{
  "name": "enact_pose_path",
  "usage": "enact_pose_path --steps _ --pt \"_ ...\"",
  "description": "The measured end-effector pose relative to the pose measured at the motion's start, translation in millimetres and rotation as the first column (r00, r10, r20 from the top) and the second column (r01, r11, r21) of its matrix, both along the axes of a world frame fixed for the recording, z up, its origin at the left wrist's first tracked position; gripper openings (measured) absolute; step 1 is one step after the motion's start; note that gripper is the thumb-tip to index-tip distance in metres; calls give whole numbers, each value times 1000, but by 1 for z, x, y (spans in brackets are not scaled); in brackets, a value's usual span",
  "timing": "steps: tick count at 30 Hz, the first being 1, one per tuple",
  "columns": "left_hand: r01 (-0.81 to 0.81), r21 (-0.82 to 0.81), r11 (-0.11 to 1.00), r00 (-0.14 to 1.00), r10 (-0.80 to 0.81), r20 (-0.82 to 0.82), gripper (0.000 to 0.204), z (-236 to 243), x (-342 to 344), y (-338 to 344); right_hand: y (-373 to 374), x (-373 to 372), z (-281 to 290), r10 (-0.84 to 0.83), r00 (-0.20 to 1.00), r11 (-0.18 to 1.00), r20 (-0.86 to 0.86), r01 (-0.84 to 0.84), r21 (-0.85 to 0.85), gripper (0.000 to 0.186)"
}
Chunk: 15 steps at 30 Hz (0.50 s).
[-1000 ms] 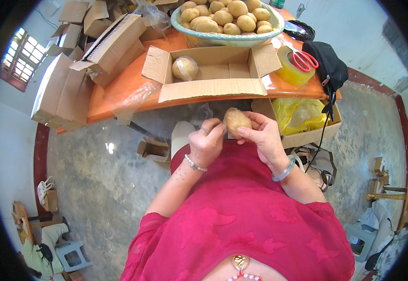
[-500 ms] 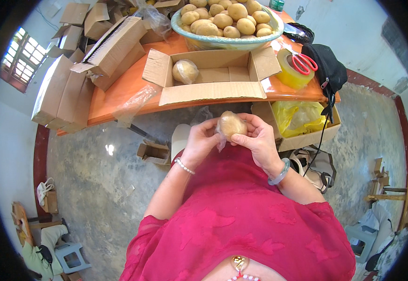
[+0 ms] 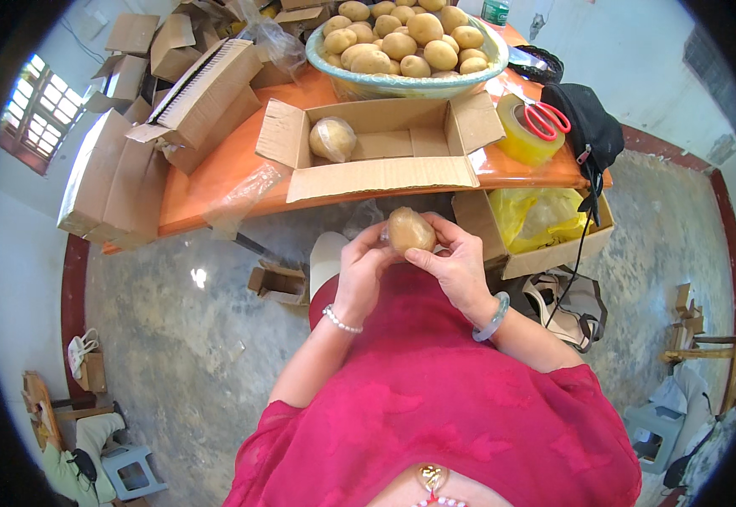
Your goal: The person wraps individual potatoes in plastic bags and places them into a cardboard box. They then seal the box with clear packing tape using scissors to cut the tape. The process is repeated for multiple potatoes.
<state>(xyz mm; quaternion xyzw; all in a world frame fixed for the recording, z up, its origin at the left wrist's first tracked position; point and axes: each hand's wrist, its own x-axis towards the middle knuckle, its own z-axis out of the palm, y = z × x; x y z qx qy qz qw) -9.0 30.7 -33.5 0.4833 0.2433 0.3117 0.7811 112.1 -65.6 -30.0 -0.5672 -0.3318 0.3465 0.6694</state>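
Observation:
Between both hands, in front of my waist, is a potato [image 3: 410, 231] wrapped in clear plastic film. My left hand [image 3: 363, 262] grips its left side, fingers closed against the film. My right hand [image 3: 456, 260] holds the right side, its thumb laid across the front of the potato. Just beyond, on the table edge, sits an open cardboard box [image 3: 385, 182] with its flaps folded out. Another film-wrapped potato [image 3: 332, 139] lies at the left end inside it. Behind the box stands a pale green basin [image 3: 410, 83] heaped with unwrapped potatoes [image 3: 425, 29].
A roll of yellowish tape [image 3: 526, 150] with red-handled scissors [image 3: 545, 121] on it and a black bag [image 3: 586, 127] occupy the orange table's [image 3: 207, 186] right end. Cardboard boxes [image 3: 203, 101] crowd the left. Below the right edge stands a box with a yellow plastic bag [image 3: 541, 218].
The loose film end hanging below the potato is now drawn in against it. Both hands have shifted slightly, and the potato sits a little lower and further left.

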Motion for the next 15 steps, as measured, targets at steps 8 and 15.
enact_pose_path --steps 8,15 --pt "31 66 997 997 -26 -76 40 -6 -9 -2 -6 1 7 94 985 996 143 -91 -26 50" --pt "147 83 986 988 -151 35 28 -6 -14 7 -23 1 23 199 959 980 -200 -194 47 52"
